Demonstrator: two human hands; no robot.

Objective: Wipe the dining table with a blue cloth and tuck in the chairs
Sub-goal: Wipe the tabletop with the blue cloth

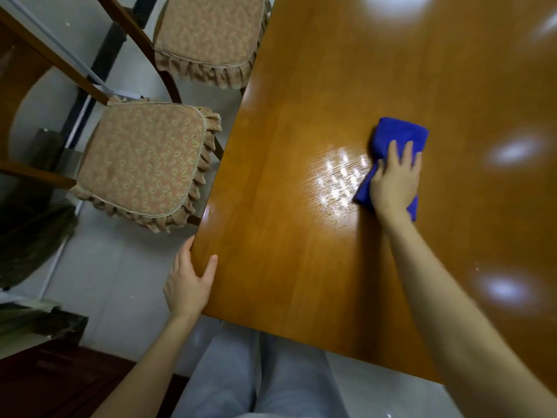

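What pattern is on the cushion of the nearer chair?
A small pale leaf print on pinkish tan, with a ruffled edge: the chair cushion, clearest in the head view.

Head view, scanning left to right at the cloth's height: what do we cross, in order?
Near chair cushion → left edge of the dining table → wet streaks → blue cloth under the right hand → light glare on the tabletop.

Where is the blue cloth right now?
In the head view, the blue cloth lies on the wooden table, right of centre, under the right hand, beside a wet patch.
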